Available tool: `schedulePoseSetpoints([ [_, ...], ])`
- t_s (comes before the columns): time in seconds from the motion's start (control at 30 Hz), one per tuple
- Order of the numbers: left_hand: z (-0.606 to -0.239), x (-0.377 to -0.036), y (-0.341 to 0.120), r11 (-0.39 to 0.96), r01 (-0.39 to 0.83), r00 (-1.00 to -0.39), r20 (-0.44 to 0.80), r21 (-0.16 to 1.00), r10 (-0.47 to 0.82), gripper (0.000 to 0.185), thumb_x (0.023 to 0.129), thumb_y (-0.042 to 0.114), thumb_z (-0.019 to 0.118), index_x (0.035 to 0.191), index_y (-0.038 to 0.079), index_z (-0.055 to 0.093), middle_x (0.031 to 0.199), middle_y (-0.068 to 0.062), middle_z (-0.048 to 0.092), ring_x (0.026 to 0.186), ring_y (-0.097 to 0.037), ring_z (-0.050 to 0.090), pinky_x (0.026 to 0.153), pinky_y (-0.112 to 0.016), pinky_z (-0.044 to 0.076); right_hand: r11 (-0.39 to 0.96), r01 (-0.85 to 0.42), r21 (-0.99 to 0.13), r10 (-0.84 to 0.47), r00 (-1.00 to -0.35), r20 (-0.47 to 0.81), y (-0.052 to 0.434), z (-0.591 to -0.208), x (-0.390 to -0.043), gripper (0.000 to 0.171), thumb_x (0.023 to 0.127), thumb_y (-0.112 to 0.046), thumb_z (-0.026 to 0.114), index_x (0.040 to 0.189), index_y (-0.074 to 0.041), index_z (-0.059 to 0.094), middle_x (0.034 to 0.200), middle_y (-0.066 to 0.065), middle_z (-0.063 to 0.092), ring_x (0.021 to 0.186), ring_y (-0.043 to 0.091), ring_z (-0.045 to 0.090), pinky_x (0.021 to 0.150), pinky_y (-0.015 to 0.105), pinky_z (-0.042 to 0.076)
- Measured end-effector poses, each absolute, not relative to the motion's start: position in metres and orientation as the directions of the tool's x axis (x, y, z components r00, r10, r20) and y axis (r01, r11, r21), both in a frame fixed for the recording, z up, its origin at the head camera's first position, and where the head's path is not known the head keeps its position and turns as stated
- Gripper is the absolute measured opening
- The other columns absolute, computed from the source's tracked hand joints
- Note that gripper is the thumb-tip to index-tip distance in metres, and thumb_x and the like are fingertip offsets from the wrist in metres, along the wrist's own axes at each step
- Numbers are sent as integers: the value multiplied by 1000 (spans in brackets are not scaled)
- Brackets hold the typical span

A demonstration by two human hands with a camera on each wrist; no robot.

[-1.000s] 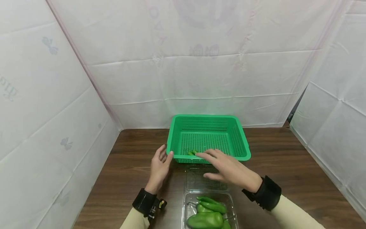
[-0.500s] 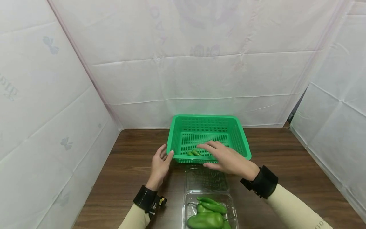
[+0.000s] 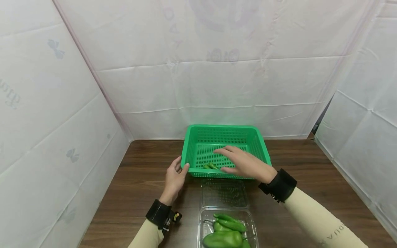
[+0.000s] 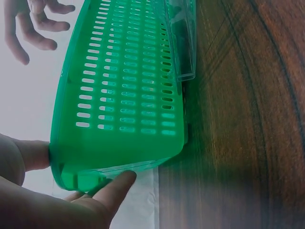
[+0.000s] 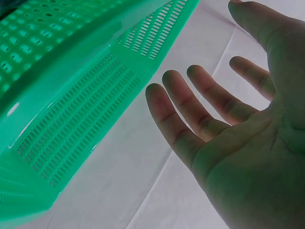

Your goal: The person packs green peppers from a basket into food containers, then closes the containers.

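The basket (image 3: 225, 137) is set on the desk (image 3: 310, 179), its near-left corner held by the left hand (image 3: 174, 179). The right hand (image 3: 245, 164) is held over it, beside two peppers (image 3: 211, 166) inside. A clamshell tray (image 3: 225, 220) is placed nearer, behind both hands.

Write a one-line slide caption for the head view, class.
Left hand grips the green basket corner; open right hand hovers above it, near small green peppers.

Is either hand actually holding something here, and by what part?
The left hand grips the green basket by its near left corner, thumb on the rim. The right hand hovers open over the basket, holding nothing.
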State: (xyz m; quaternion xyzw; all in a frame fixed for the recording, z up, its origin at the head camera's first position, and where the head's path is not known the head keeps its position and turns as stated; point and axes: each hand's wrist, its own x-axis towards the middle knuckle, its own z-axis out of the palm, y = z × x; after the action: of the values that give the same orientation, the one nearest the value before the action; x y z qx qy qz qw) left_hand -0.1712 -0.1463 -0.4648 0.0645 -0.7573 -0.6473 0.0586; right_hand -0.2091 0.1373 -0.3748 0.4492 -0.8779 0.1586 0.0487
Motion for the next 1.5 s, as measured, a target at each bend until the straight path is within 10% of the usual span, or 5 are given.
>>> schedulePoseSetpoints([
  [0.87, -466, -169, -135, 116, 0, -985, 20, 993, -172, 62, 106, 19, 61, 158, 2, 33, 145, -28, 54, 134, -41, 53, 106, -52, 49, 590, -687, -424, -781, -618, -86, 132, -365, -254, 62, 101, -25, 70, 154, -12, 42, 140, 16, 55, 117, 35, 62, 96, 45, 53],
  [1.5, -464, -166, -131, 104, 0, -984, 19, 995, -177, 61, 105, 18, 61, 158, 2, 34, 148, -28, 51, 134, -42, 53, 105, -50, 49, 677, -647, -351, -736, -613, -289, 109, -370, -272, 62, 100, -24, 70, 154, -11, 43, 153, 17, 49, 135, 36, 52, 108, 47, 46],
])
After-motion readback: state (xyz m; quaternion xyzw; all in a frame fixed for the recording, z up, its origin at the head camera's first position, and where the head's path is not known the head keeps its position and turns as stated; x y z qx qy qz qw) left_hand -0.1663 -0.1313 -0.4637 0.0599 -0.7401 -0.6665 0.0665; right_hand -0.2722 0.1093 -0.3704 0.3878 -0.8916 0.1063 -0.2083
